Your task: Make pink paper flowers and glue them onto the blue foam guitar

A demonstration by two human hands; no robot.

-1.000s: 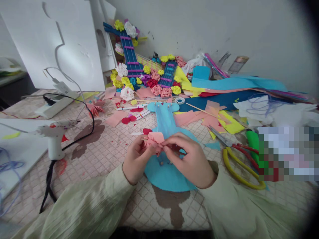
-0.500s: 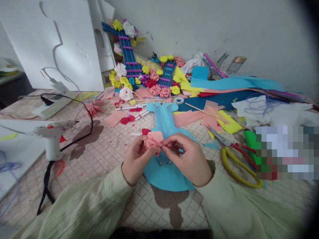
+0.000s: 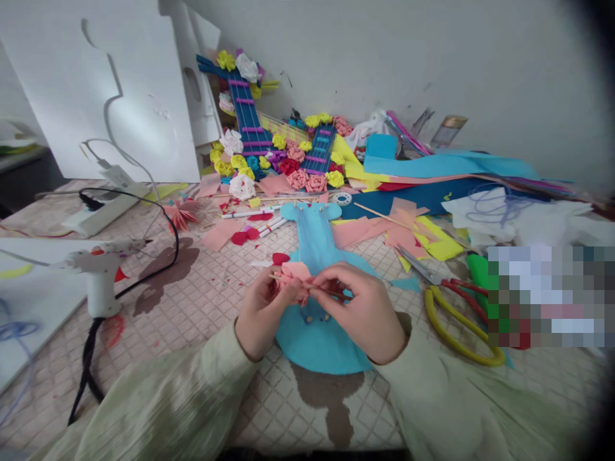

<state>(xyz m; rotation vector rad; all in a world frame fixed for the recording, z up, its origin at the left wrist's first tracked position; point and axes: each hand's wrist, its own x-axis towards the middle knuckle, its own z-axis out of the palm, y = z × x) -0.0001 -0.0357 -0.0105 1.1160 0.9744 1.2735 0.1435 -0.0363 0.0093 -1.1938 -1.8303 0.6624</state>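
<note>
Both hands meet over a light-blue guitar-shaped piece [image 3: 321,349] that lies on the table, its neck pointing away from me. Folded pink crepe paper [image 3: 296,271] is pinched in my left hand [image 3: 262,314], gathered around a thin wooden stick [image 3: 342,294]. The closed thumb and fingers of my right hand [image 3: 368,314] grip the stick near the paper's right end. Its far tip pokes out at the left of the paper. A red paper petal [image 3: 280,258] lies just beyond my left fingers.
On the left stand a white glue gun [image 3: 102,275] and a power strip [image 3: 103,208]. Scissors with red handles [image 3: 456,283] and a yellow ring-shaped handle [image 3: 435,320] lie right. Decorated dark-blue guitars [image 3: 250,118] with paper flowers lean at the back, among pink paper scraps [image 3: 355,232].
The view has shifted slightly, so the background sits a little lower. Both hands keep their pinch on the pink paper and stick, with only a small movement of the fingers.
</note>
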